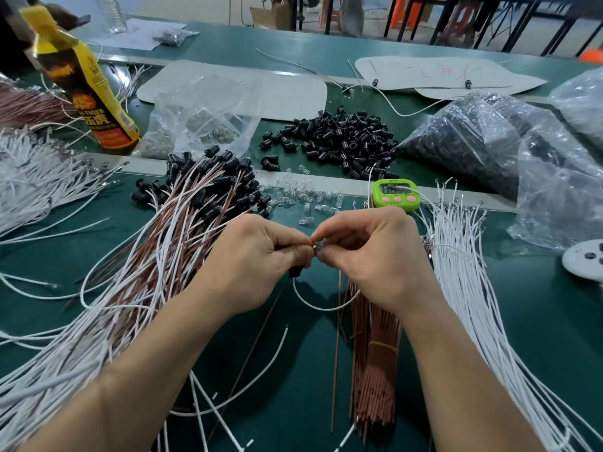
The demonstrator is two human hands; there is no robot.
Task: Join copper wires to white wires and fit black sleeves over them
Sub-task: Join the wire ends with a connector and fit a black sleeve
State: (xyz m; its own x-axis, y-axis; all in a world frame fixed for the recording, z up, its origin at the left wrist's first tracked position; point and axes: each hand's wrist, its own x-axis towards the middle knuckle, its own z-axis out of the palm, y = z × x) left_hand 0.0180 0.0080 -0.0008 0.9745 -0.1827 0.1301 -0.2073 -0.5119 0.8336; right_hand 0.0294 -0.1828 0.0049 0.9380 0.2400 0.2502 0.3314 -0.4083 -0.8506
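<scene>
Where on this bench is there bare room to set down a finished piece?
Best: the green mat at right, between the fanned white wires and the white disc. A narrower patch lies between the left forearm and the copper bundle, crossed by stray wires. Crowded: the middle, with black sleeves, clear bulbs and timer.

On my desk (538,321), the sleeved wires (182,223) lie left, the tied bundle (375,353) nearest me, the timer (395,194) behind it, the sleeve heap (339,138) farther back.
</scene>
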